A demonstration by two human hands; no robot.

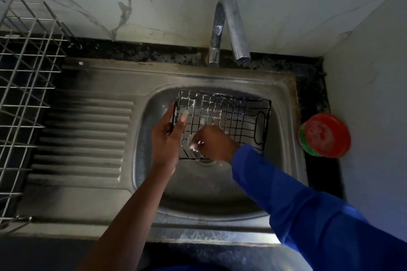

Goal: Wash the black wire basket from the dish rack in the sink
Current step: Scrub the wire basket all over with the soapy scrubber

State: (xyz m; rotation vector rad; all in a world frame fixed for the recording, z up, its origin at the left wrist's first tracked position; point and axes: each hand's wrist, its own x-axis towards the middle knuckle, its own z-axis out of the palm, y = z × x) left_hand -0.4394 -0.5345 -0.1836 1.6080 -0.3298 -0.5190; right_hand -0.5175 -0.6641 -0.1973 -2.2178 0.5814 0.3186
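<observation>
From the head camera, the black wire basket [229, 114] is down in the bowl of the steel sink [286, 121], tipped so its open side faces up toward the camera, with its near edge over the drain. The left hand [167, 136] grasps the basket's left end, thumb hooked inside the wires and fingers wrapped behind. The right hand [212, 142], coming out of a blue sleeve [308, 204], is curled against the mesh floor. Something pale and blurred sits at its fingertips — foam or a scrubber, I cannot tell, so whether it grips anything is unclear. The tap [226, 28] shows no visible stream. A silver dish rack [26, 72] stands on the left, and a red-lidded tub [324, 135] sits on the desk at the right.

The likely trouble is the one-handed hold: wet, soapy wire is slick, and a hard scrubbing push could twist the basket out of the left hand and clatter it against the sink wall. Fingertips could also snag between wires.
</observation>
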